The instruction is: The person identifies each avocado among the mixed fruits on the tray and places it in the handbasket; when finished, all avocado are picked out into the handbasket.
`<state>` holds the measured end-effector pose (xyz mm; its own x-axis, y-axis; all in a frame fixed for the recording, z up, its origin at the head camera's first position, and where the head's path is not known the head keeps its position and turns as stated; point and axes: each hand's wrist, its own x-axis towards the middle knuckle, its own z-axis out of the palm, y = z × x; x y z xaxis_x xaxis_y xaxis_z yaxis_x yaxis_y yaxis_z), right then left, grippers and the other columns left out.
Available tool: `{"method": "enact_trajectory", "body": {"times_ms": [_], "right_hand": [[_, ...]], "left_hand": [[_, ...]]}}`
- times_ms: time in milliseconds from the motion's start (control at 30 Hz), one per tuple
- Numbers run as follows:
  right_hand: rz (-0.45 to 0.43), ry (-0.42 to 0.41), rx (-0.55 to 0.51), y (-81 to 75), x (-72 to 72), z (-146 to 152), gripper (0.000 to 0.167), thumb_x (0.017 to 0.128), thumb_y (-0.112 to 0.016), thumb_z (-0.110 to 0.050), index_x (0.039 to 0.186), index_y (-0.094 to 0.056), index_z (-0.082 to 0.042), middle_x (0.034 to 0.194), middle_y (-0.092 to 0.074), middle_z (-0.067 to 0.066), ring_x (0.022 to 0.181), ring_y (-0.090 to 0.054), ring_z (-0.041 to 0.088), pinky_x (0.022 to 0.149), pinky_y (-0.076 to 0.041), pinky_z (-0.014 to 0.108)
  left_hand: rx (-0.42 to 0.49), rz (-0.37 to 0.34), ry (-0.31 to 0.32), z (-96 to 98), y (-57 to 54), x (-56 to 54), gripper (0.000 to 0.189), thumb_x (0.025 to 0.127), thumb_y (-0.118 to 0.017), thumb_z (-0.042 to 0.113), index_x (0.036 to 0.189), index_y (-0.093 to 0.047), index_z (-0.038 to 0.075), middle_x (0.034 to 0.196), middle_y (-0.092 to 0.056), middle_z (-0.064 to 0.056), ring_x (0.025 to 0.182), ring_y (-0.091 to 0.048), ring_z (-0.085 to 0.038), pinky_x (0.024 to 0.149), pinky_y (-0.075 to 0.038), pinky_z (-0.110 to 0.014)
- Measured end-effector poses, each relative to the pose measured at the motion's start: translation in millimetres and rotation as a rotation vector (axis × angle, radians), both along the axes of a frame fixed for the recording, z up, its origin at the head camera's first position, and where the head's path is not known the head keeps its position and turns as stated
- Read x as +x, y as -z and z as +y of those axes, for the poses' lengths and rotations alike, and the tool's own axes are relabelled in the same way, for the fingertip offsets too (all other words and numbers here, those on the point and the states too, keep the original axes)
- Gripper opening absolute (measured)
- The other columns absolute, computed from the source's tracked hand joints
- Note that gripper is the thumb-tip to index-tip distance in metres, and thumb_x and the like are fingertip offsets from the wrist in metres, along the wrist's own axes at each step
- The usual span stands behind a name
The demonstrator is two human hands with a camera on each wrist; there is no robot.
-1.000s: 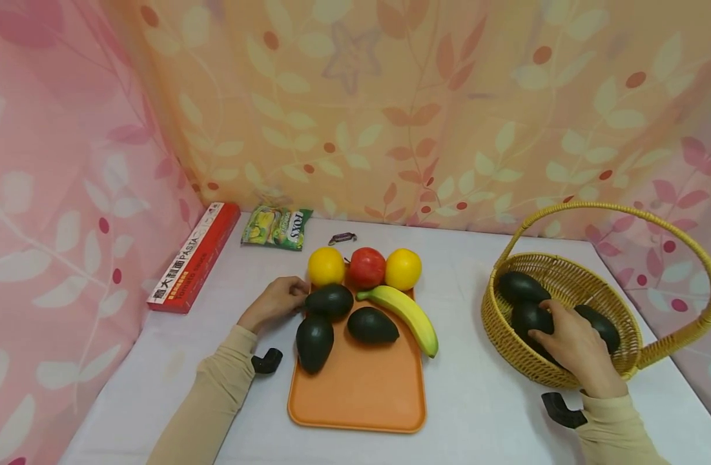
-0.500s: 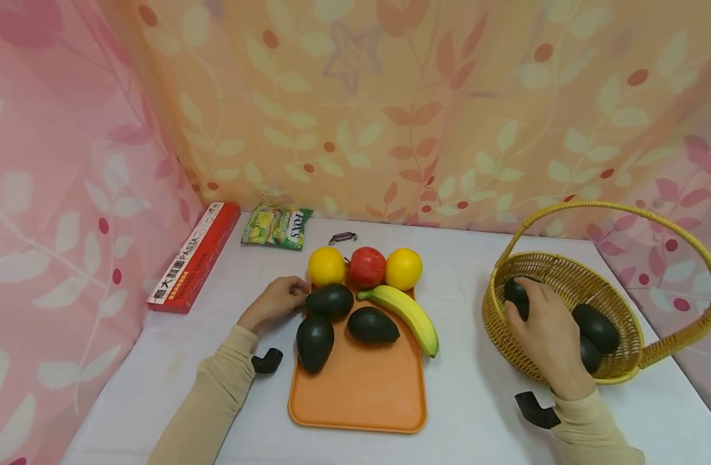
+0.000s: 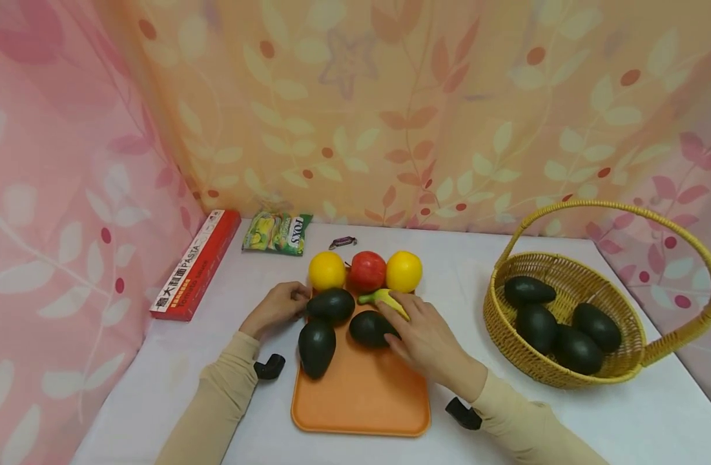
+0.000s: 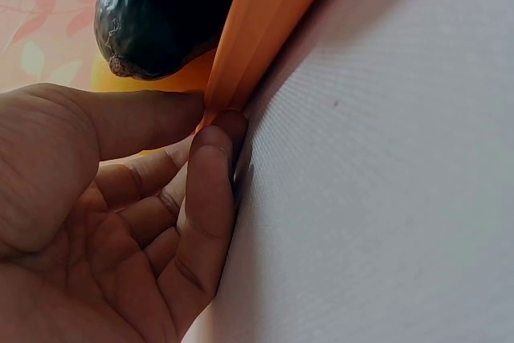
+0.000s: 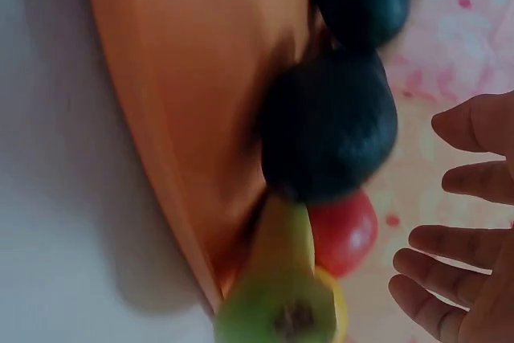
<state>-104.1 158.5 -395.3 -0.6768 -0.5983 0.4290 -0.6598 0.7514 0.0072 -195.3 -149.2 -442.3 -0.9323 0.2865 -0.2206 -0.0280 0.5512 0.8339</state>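
Observation:
An orange tray point(image 3: 361, 410) bears three dark green avocados, one of them an avocado point(image 3: 369, 329) near its middle, and a yellow banana point(image 3: 392, 301) at its right side. In the left wrist view, my left hand point(image 4: 136, 206) pinches the tray's rim point(image 4: 261, 26) between thumb and fingers. Over the tray hovers my right hand point(image 3: 427, 339), covering most of the banana in the head view. Its fingers are spread beside the middle avocado point(image 5: 329, 130) in the right wrist view, apart from it and holding nothing.
Two yellow fruits and a red apple point(image 3: 367, 271) line the tray's far end. To the right stands a wicker basket point(image 3: 494, 329) with a tall handle, holding several avocados. Behind lie a green packet point(image 3: 276, 232), a small wrapped candy point(image 3: 343, 242) and a red pasta box point(image 3: 198, 265).
My right hand has let go of an avocado in the basket and moved left, over the tray. My left hand stays at the tray's rim.

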Motion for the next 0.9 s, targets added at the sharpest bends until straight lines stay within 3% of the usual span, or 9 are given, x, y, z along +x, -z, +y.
{"method": "enact_trajectory", "body": {"times_ms": [200, 367, 500, 667, 900], "right_hand": [[-0.012, -0.034, 0.065, 14.1, 1.6, -17, 0.056, 0.086, -0.073, -0.034, 0.135, -0.058, -0.011, 0.136, -0.053, 0.017, 0.12, -0.053, 0.032, 0.095, -0.05, 0.047], [-0.058, -0.036, 0.079, 14.8, 2.9, -22, 0.053, 0.084, -0.075, -0.036, 0.129, -0.06, -0.012, 0.136, -0.055, 0.017, 0.121, -0.053, 0.033, 0.095, -0.05, 0.046], [-0.103, -0.061, 0.075, 15.2, 5.1, -24, 0.05, 0.081, -0.078, -0.035, 0.121, -0.056, -0.013, 0.13, -0.059, 0.014, 0.12, -0.054, 0.031, 0.094, -0.05, 0.044], [-0.083, -0.076, 0.087, 18.7, 7.5, -26, 0.051, 0.076, -0.082, -0.031, 0.114, -0.054, -0.013, 0.12, -0.061, 0.008, 0.111, -0.057, 0.026, 0.092, -0.048, 0.038], [-0.122, -0.109, 0.04, 11.4, 9.8, -18, 0.067, 0.076, -0.083, -0.036, 0.133, -0.052, -0.019, 0.119, -0.059, 0.005, 0.107, -0.057, 0.021, 0.094, -0.05, 0.035]], "left_hand": [[-0.004, 0.009, 0.0, 1.6, 0.9, 0.9, 0.022, 0.093, -0.058, 0.008, 0.111, -0.062, -0.004, 0.08, -0.062, -0.007, 0.063, -0.053, -0.014, 0.06, -0.046, -0.026], [-0.005, 0.011, 0.001, 2.8, -1.6, 1.1, 0.023, 0.092, -0.059, 0.008, 0.112, -0.063, -0.004, 0.084, -0.065, -0.01, 0.064, -0.054, -0.014, 0.061, -0.047, -0.025], [-0.003, 0.003, -0.001, 1.9, -3.0, 0.7, 0.024, 0.092, -0.059, 0.008, 0.113, -0.062, -0.004, 0.088, -0.068, -0.012, 0.066, -0.056, -0.014, 0.061, -0.049, -0.025], [0.004, 0.008, 0.005, 0.9, -3.3, 0.1, 0.025, 0.093, -0.059, 0.008, 0.113, -0.062, -0.005, 0.089, -0.068, -0.013, 0.066, -0.057, -0.013, 0.061, -0.049, -0.024], [0.007, -0.008, -0.007, 0.5, -0.8, 0.7, 0.024, 0.092, -0.059, 0.008, 0.113, -0.062, -0.005, 0.085, -0.066, -0.011, 0.065, -0.055, -0.014, 0.061, -0.048, -0.025]]}}
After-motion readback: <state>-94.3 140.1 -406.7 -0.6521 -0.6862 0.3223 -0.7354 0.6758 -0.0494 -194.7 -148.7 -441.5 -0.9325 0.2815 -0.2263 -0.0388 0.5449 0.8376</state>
